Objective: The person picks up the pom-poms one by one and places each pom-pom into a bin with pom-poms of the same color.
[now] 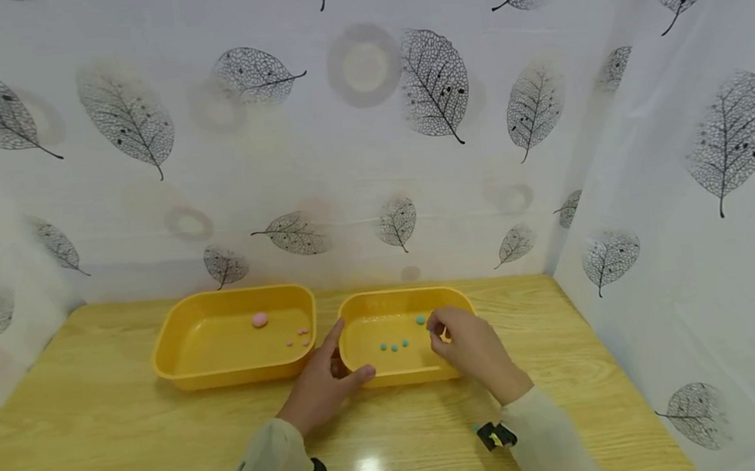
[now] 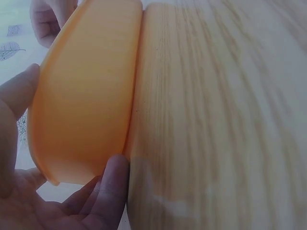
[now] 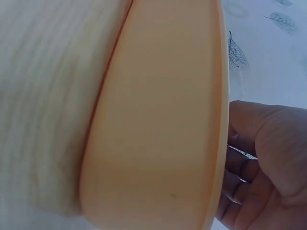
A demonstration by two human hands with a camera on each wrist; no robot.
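Observation:
In the head view, my left hand (image 1: 322, 385) holds the left end of the smaller yellow tray (image 1: 394, 379), its thumb at the front rim and its fingers along the side. The left wrist view shows the fingers around the tray's end. My right hand (image 1: 470, 345) is over the right part of this tray, thumb and index finger pinched together on a small teal ball, mostly hidden by the fingertips. On the tray floor lie several small teal balls (image 1: 393, 348) in a short row, with a slightly larger teal piece (image 1: 420, 320) behind them.
A larger yellow tray (image 1: 240, 377) stands to the left, holding a pink ball (image 1: 259, 320) and several tiny pink pieces (image 1: 302, 330). Both trays sit on a wood-grain table (image 1: 165, 462). A leaf-print white curtain (image 1: 370, 166) rises behind and at the sides.

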